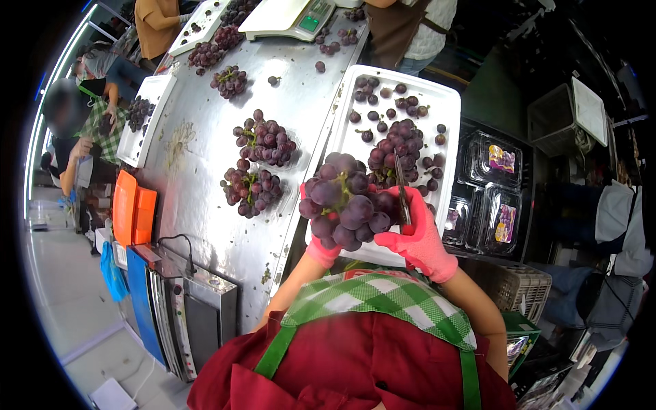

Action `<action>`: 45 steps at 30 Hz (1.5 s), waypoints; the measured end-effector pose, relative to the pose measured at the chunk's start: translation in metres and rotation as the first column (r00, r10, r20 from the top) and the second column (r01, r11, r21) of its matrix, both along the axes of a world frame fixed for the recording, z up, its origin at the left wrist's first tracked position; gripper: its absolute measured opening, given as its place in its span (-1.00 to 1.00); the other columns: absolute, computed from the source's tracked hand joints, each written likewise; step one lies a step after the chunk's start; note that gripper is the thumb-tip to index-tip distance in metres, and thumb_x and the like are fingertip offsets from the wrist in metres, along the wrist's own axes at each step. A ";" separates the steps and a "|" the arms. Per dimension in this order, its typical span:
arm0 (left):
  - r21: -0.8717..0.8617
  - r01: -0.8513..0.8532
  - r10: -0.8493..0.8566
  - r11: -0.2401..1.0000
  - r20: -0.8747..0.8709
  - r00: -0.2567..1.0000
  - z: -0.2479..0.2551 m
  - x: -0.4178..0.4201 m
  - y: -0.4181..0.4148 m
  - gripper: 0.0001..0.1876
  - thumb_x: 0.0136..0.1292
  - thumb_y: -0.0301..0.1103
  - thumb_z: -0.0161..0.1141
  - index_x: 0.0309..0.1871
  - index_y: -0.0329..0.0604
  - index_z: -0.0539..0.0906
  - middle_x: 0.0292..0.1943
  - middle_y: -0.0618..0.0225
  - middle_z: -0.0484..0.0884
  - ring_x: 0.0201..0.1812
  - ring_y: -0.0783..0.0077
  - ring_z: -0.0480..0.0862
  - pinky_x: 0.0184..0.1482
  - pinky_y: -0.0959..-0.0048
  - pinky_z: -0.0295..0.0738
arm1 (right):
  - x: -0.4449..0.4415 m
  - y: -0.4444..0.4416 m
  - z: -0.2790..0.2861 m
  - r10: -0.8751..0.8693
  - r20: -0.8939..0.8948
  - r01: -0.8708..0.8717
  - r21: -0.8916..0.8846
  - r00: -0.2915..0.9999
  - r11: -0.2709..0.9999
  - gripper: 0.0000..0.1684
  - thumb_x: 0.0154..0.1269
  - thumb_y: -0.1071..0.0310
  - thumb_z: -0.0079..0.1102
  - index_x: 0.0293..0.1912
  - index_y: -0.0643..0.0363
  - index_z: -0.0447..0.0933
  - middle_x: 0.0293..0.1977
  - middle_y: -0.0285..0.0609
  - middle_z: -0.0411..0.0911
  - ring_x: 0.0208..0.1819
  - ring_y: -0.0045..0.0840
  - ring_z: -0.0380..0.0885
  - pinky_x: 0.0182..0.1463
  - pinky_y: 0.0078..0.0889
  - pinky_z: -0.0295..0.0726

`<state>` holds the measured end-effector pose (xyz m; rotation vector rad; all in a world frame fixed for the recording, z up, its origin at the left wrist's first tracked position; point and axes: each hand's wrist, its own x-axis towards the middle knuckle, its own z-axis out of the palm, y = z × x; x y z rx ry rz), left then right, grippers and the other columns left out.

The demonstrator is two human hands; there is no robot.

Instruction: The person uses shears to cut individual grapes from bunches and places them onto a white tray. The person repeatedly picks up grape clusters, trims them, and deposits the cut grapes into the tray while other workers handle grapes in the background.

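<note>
My left hand [323, 248], in a pink glove, holds a bunch of dark purple grapes [353, 205] from beneath; the grapes hide most of its fingers. At the right of that bunch, my right hand [423, 236], also gloved in pink, grips small scissors [401, 184] whose blades point away from me. Behind both hands lies a white foam tray [446, 102], bearing another bunch of grapes [400, 146] and many loose ones. Two more bunches, an upper one [269, 141] and a lower one [253, 189], rest in clear plastic trays on the metal table [205, 154].
Lidded clear grape boxes [494, 159] sit in a black crate at right. A white scale [287, 18] stands at the table's far end. Orange bins [134, 207] and a metal device [210, 302] line the left side. Co-workers stand left and beyond the table.
</note>
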<state>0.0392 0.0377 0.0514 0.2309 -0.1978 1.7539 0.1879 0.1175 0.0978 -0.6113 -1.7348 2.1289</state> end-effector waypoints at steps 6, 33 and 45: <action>-0.317 -0.219 0.144 0.923 -0.241 0.960 -0.001 0.002 -0.026 -0.36 0.27 0.24 -0.12 0.20 -0.08 0.32 0.13 0.28 0.39 0.14 0.39 0.37 0.06 0.43 0.40 | 0.007 0.007 -0.019 -0.070 -0.093 0.022 -0.442 0.993 0.897 -0.28 0.13 0.38 0.30 0.25 0.12 0.20 0.10 -0.21 0.35 0.00 -0.57 0.44 -0.16 -0.51 0.54; -0.107 0.245 -0.221 0.964 0.201 0.954 -0.055 -0.025 -0.038 -0.67 0.35 -0.10 -0.09 0.04 -0.07 0.39 0.00 0.22 0.46 0.01 0.28 0.49 -0.20 0.26 0.46 | -0.008 0.015 0.014 0.014 -0.090 -0.062 -0.553 0.996 0.831 -0.51 0.25 0.42 0.13 0.17 0.20 0.29 -0.04 -0.20 0.49 -0.13 -0.58 0.51 -0.02 -0.47 0.48; -0.493 -0.045 -0.028 0.869 -0.139 0.990 -0.044 -0.037 -0.061 -0.67 0.35 -0.15 -0.05 0.11 -0.03 0.37 0.16 0.22 0.37 0.09 0.38 0.45 -0.03 0.38 0.44 | 0.017 0.010 0.036 0.382 0.444 -0.443 0.037 0.810 0.896 -0.50 0.10 0.29 0.30 0.01 0.29 0.41 -0.57 -0.29 0.41 -0.56 -0.73 0.33 -0.47 -0.61 0.34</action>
